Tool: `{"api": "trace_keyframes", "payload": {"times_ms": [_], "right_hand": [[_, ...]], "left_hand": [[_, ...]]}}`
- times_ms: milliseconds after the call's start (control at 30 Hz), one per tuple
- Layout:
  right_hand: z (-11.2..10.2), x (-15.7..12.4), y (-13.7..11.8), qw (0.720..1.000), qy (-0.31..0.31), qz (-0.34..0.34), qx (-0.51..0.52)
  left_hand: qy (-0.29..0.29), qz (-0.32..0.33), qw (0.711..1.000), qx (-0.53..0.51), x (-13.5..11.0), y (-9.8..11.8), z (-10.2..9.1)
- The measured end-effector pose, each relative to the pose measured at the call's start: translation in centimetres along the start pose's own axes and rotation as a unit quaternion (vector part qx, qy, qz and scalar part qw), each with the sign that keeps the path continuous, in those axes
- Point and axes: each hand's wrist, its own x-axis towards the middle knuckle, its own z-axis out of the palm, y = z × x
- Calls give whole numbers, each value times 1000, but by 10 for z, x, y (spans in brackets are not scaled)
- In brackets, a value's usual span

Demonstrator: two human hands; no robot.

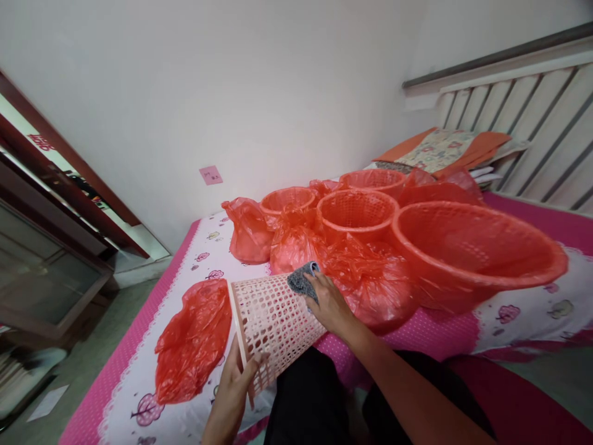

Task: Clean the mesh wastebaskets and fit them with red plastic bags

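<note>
A pale pink lattice waste basket (271, 318) lies on its side across my lap, its open mouth facing left. My left hand (236, 380) grips its rim from below, fingers curled round the edge. My right hand (327, 303) presses a grey cloth (302, 278) against the basket's outer wall near its base, fingers closed on the cloth. A loose red plastic bag (192, 340) lies flat on the bed just left of the basket's mouth.
Several red baskets (472, 253) lined or wrapped in red bags (370, 278) crowd the pink-edged bed (115, 395). Folded bedding (440, 151) sits at the headboard (532, 123). A dark wooden cabinet (50, 247) stands left, across a strip of floor.
</note>
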Motion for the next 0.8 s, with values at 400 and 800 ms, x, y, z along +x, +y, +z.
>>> {"api": "trace_keyframes", "payload": {"times_ms": [400, 800], "right_hand": [[2, 0, 12, 999, 29, 18, 36], [27, -8, 13, 995, 71, -6, 64]], "left_hand": [[-60, -70, 995, -34, 15, 19, 10], [37, -52, 996, -63, 17, 15, 13]]}}
